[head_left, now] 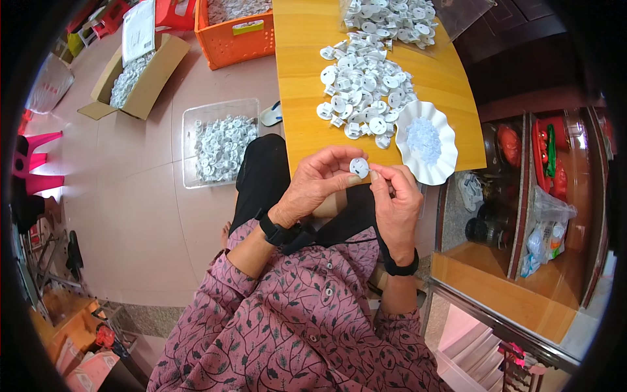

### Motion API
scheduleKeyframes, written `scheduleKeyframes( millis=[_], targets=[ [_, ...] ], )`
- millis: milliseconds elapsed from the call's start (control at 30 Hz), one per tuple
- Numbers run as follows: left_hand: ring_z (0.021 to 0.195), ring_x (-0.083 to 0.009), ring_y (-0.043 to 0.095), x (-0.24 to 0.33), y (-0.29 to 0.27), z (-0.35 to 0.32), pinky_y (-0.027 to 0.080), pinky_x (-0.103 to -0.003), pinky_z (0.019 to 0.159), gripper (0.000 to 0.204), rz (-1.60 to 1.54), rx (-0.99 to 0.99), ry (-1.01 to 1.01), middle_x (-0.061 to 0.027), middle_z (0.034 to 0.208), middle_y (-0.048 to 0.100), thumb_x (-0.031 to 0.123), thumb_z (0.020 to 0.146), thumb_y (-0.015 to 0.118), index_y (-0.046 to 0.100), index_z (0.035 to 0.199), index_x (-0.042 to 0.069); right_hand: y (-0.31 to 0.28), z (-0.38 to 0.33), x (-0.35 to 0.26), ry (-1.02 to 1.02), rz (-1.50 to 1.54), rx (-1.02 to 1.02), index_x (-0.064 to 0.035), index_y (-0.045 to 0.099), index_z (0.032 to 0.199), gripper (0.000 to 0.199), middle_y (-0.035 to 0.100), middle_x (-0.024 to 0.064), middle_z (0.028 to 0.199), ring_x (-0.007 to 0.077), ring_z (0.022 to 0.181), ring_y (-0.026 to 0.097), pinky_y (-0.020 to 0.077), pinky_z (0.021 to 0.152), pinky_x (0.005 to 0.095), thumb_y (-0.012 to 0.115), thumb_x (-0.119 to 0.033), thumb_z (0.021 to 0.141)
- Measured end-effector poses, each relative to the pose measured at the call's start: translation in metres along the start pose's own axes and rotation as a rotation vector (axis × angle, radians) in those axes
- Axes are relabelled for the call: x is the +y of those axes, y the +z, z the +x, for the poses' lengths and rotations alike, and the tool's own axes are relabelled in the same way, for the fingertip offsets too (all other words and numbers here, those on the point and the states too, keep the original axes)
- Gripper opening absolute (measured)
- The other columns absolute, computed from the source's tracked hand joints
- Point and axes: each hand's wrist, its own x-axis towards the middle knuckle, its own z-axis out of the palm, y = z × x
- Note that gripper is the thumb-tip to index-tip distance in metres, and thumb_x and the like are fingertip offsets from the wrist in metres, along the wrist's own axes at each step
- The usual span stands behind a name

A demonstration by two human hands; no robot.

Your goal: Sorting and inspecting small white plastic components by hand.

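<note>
Between the thumb and fingers of my left hand (312, 183) is a round white plastic part (358, 168) with small slots in its face, held above my lap at the table's near edge. My right hand (397, 196) is closed in a pinch at the part's right edge; whatever sits between those fingertips is too small to name. Just beyond my hands, a loose heap of similar white plastic parts (366, 88) covers the middle of the table. A white wavy-rimmed dish (445, 155) to the right holds many tiny pale-blue translucent pieces (423, 139).
The yellow wooden table (300, 72) carries a bag of more white parts (398, 19) at its far end. On the floor to the left stand a clear bin (189, 153) of white parts, an open cardboard box (160, 75) and an orange crate (238, 49). Shelves (509, 261) are on the right.
</note>
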Motion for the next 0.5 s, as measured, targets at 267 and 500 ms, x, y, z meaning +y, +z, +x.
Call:
scheduleKeyframes(
  millis=[267, 500],
  targets=[
    [0.113, -0.0150, 0.060, -0.0001, -0.0039, -0.0023, 0.050, -0.030, 0.099, 0.040, 0.042, -0.022, -0.025, -0.0074, 0.125, 0.063, 0.002, 0.092, 0.065, 0.058, 0.131, 0.001, 0.0039, 0.0035, -0.0012, -0.235, -0.181, 0.012, -0.0021, 0.065, 0.103, 0.013, 0.060, 0.0135, 0.092, 0.0298, 0.080, 0.063, 0.0501, 0.068, 0.0368, 0.061, 0.001, 0.091],
    [0.111, -0.0134, 0.060, 0.0023, -0.0040, -0.0030, 0.051, -0.029, 0.097, 0.043, 0.053, -0.041, -0.048, -0.0065, 0.128, 0.061, 0.005, 0.093, 0.064, 0.055, 0.135, 0.001, 0.0041, 0.0034, 0.0023, -0.227, -0.168, -0.004, -0.0010, 0.064, 0.103, 0.013, 0.060, 0.0145, 0.092, 0.0314, 0.080, 0.063, 0.0508, 0.068, 0.0376, 0.061, 0.002, 0.091]
  ],
)
